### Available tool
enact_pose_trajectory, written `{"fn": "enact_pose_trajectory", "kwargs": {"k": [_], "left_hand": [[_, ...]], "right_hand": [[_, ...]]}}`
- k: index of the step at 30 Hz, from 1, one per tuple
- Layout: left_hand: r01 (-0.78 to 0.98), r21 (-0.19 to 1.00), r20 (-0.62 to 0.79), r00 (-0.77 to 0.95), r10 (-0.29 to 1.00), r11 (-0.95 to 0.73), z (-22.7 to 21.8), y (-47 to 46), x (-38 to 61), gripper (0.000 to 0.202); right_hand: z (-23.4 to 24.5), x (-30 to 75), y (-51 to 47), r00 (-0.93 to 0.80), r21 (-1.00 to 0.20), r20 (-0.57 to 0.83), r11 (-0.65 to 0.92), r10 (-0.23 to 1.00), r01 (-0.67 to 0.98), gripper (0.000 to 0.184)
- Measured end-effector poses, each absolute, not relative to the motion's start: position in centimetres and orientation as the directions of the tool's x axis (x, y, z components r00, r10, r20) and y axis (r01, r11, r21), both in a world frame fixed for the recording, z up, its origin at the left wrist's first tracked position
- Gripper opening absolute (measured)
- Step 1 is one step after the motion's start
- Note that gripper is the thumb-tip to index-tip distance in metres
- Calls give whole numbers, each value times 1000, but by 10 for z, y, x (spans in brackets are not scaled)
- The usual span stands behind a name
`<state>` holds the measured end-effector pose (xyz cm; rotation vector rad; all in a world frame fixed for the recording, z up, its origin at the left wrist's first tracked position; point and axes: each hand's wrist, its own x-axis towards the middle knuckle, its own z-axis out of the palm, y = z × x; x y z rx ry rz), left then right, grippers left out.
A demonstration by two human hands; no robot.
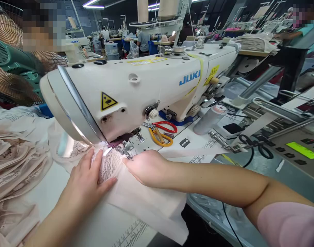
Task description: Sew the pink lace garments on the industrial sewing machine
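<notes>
A pale pink lace-trimmed fabric piece [146,206] lies under the needle area of a white JUKI sewing machine [157,82]. My left hand [87,181] rests flat on the fabric, its fingers spread around a lace section [111,166] left of the presser foot [124,151]. Close to the foot's right side, my right hand [148,168] is closed on the fabric's edge; its fingertips are partly hidden. From beneath that hand, the plain part of the cloth hangs over the table's front edge.
A heap of similar lace pieces [15,161] sits at the left. Red-and-yellow-handled snips [162,132], a razor blade [184,142] and a grey thread cone [210,119] lie right of the needle. Further right are a tape guide [272,116] and a control panel [301,147]. A green fan [15,61] stands back left.
</notes>
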<state>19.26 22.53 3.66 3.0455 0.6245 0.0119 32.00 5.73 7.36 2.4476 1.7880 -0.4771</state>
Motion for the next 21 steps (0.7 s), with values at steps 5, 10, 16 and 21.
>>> {"fn": "enact_pose_trajectory", "kwargs": {"k": [5, 10, 16, 21], "left_hand": [[359, 41, 29, 932, 360, -932, 34, 248, 197, 82], [317, 70, 4, 948, 318, -946, 39, 267, 204, 72], [372, 37, -37, 928, 371, -927, 50, 275, 213, 59], [318, -79, 220, 930, 294, -945, 49, 233, 197, 49]], "right_hand": [[81, 318, 59, 273, -126, -310, -324, 911, 938, 45], [81, 319, 58, 266, -95, -341, -315, 902, 944, 40], [75, 320, 59, 254, -95, -323, -298, 912, 950, 35], [66, 322, 41, 202, -115, -214, -230, 956, 966, 19]]}}
